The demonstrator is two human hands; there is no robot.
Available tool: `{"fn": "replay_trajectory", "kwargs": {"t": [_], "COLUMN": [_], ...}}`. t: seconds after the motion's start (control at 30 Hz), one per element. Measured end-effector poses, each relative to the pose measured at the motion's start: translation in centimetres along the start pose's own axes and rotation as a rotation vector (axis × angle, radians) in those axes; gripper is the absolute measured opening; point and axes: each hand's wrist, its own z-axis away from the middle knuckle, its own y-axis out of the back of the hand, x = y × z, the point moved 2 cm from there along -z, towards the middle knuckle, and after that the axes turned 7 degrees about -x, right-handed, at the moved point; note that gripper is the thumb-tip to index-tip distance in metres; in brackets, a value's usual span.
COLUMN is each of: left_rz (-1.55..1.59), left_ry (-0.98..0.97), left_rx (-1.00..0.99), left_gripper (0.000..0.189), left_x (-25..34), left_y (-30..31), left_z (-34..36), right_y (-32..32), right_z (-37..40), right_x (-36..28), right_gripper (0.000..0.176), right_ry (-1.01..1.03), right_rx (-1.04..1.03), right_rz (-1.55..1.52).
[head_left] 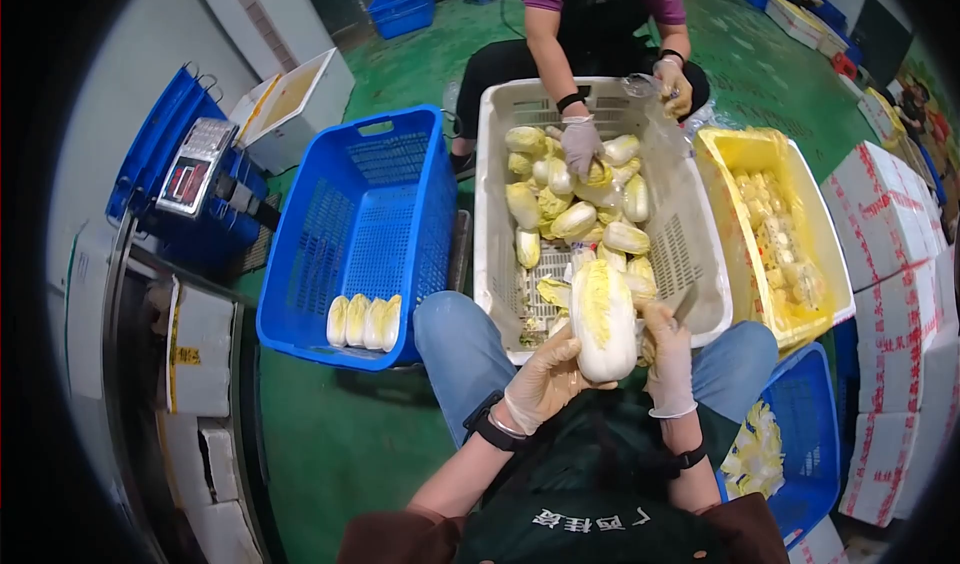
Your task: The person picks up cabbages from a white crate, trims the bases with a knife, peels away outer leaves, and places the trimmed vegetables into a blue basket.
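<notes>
Cabbage in hand: one napa cabbage (605, 329), raised between the person's knees at the near end of the white crate (500, 234); leafy tip away from the body, pale base toward it.
Left hand: gloved (545, 372), half curled, cupping the cabbage from its left side and underneath; looks a firm hold.
Right hand: gloved (668, 359), fingers bent in at the cabbage's right side, closed on what looks like a knife (686, 304), its blade jutting up and away. Whether the fingertips also press the leaves, cannot tell.
Grip: best, I judge, to let the left palm bear the weight low at the solid base; a pinch higher up would likely bruise or tear the looser leaves.
Blade: edge probably safest angled clear of the left fingers; turning the cabbage in the palm should beat reaching round it with the steel. Thin gloves would give little protection.
Crate: loose cabbages (574, 221) and stray leaves inside; a co-worker's gloved hand (581, 146) is down among them at the far end. Sensible to work close to the lap, point turned off that side.
Blue basket: four cabbages (357, 321) side by side in the near end of the basket (310, 234), to the left.
Leaf bin: loose pale leaves (757, 454) in a blue bin (815, 444), just beyond the right knee.
</notes>
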Motion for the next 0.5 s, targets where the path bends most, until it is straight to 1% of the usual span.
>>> {"fn": "replay_trajectory", "kwargs": {"t": [0.03,0.07,0.13,0.17,0.2,0.23,0.3,0.37,0.43,0.5], "left_rz": [-0.005,0.044,0.081,0.069,0.087,0.107,-0.033,-0.28,-0.685,-1.268], "left_ry": [-0.033,-0.014,-0.021,-0.087,-0.153,-0.208,-0.307,-0.326,-0.412,-0.285], "left_rx": [0.016,-0.017,-0.078,-0.043,0.028,0.091,0.056,0.011,0.374,0.786], "left_gripper": [0.063,0.064,0.068,0.068,0.07,0.072,0.073,0.071,0.07,0.073], "left_x": [0.6,1.2,3.5,5.3,7.3,9.5,15.2,21.2,26.4,32.5], "left_y": [0.0,0.0,0.2,0.3,0.1,0.0,-0.6,-0.1,4.3,10.6], "left_z": [0.3,0.8,2.4,3.7,5.3,6.6,9.3,11.7,14.6,17.3], "right_y": [-0.1,-0.5,0.0,0.5,1.2,2.1,2.4,2.9,2.8,2.4], "right_z": [-0.5,-0.9,-1.8,-2.4,-3.0,-3.4,-3.8,-4.6,-5.4,-6.3], "right_x": [-0.2,-0.2,-0.4,0.5,1.4,1.7,2.3,3.0,3.7,4.4], "right_gripper": [0.026,0.024,0.029,0.032,0.033,0.034,0.035,0.035,0.035,0.034], "right_ry": [-0.023,0.034,-0.018,0.014,0.008,-0.033,-0.062,-0.098,-0.136,-0.119], "right_rx": [0.016,0.071,0.065,0.075,0.154,0.083,0.069,0.028,-0.006,0.087], "right_rz": [-0.082,-0.125,-0.146,-0.159,-0.125,-0.126,-0.104,-0.096,-0.086,-0.075]}}
